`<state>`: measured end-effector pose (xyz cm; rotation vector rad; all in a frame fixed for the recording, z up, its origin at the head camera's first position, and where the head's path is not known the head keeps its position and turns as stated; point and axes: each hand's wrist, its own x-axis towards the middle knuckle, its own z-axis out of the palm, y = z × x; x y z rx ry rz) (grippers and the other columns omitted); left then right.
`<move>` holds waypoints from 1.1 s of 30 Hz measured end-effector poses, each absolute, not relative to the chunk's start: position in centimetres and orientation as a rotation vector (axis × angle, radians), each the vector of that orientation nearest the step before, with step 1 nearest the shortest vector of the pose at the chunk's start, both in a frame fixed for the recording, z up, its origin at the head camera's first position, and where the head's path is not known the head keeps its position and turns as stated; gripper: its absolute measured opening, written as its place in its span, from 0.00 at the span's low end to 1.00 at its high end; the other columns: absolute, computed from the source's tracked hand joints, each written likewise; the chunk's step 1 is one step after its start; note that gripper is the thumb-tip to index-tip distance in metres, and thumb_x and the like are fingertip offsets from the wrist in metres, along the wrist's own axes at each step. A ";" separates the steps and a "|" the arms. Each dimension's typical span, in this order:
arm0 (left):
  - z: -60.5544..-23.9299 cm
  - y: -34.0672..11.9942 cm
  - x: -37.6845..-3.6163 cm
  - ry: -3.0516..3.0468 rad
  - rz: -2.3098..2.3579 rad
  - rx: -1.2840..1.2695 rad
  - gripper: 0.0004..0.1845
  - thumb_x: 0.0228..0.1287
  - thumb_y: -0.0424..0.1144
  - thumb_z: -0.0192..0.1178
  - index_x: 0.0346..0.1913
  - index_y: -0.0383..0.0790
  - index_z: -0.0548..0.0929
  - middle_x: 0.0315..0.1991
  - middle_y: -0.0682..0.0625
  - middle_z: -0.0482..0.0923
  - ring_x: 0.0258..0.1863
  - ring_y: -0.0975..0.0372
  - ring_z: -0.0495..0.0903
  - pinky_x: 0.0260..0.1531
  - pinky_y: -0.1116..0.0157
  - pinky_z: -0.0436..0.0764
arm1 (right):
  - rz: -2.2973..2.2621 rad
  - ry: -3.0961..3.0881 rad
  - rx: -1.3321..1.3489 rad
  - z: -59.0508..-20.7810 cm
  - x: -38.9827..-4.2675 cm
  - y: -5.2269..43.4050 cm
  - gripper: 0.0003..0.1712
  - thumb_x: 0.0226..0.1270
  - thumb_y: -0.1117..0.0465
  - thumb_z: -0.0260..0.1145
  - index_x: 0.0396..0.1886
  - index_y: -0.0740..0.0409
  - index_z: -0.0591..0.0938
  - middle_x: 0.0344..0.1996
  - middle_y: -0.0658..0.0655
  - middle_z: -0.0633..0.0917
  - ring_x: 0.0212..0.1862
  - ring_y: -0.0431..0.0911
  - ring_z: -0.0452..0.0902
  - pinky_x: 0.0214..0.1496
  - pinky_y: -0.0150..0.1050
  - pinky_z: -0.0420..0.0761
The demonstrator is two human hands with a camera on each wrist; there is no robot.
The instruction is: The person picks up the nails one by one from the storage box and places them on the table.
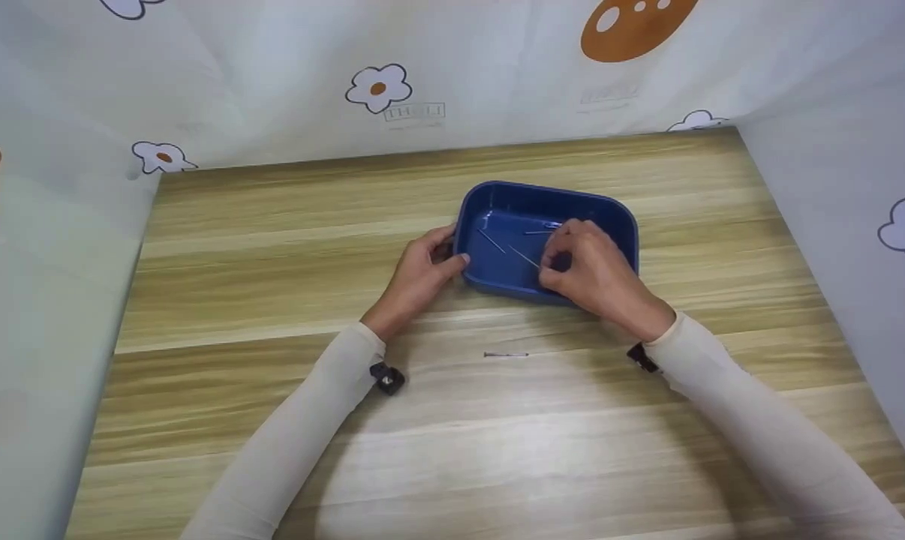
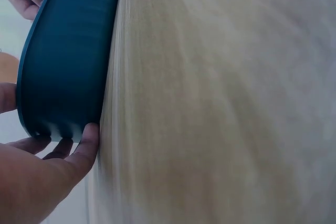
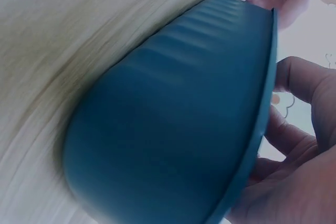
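Observation:
A blue rectangular box [image 1: 509, 287] stands on the wooden table with several thin metal nails lying in it, one nail [image 1: 491, 241] on the left part of its floor. My left hand [image 1: 416, 274] grips the box's left end. In the left wrist view, its thumb lies at the rim and its fingers [image 2: 89, 139] press the outer wall. Over the box's right half is my right hand [image 1: 599, 270], thumb and fingertips pinching the end of a slim nail [image 1: 524, 256] that points up-left. The box wall hides those fingertips in the right wrist view.
A single nail [image 1: 506, 354] lies on the wooden table [image 1: 272, 300] in front of the box. White curtains [image 1: 272, 82] printed with flowers close off the back and both sides of the table.

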<state>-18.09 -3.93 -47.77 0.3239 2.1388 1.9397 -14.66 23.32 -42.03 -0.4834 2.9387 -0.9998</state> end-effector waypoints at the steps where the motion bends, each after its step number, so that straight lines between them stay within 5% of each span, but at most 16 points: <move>1: -47.8 -3.9 -18.1 2.139 1.941 0.324 0.31 0.74 0.30 0.63 0.78 0.27 0.74 0.71 0.34 0.80 0.71 0.46 0.80 0.73 0.55 0.77 | -0.998 2.941 -0.485 -42.0 -14.6 23.3 0.02 0.57 0.68 0.73 0.28 0.64 0.89 0.42 0.60 0.86 0.53 0.59 0.79 0.74 0.56 0.72; 9: -47.8 -3.8 -18.1 2.146 1.942 0.309 0.31 0.74 0.30 0.63 0.78 0.27 0.74 0.72 0.34 0.80 0.71 0.48 0.80 0.74 0.56 0.76 | -0.999 2.953 -0.529 -41.9 -13.7 23.0 0.02 0.57 0.69 0.73 0.27 0.63 0.89 0.43 0.60 0.86 0.55 0.58 0.80 0.84 0.59 0.61; 18: -47.7 -3.8 -18.1 2.159 1.939 0.314 0.31 0.73 0.30 0.64 0.77 0.25 0.74 0.71 0.33 0.80 0.71 0.47 0.81 0.73 0.56 0.77 | -0.994 2.961 -0.521 -41.9 -12.6 22.7 0.02 0.58 0.68 0.73 0.27 0.61 0.89 0.45 0.59 0.86 0.57 0.57 0.78 0.70 0.55 0.75; 33: -47.6 -3.9 -18.0 2.141 1.949 0.293 0.31 0.73 0.29 0.64 0.77 0.26 0.75 0.72 0.34 0.80 0.71 0.48 0.81 0.72 0.56 0.78 | -1.066 2.979 -0.646 -41.8 -10.8 22.3 0.03 0.56 0.70 0.75 0.27 0.60 0.90 0.42 0.57 0.86 0.54 0.56 0.79 0.74 0.54 0.73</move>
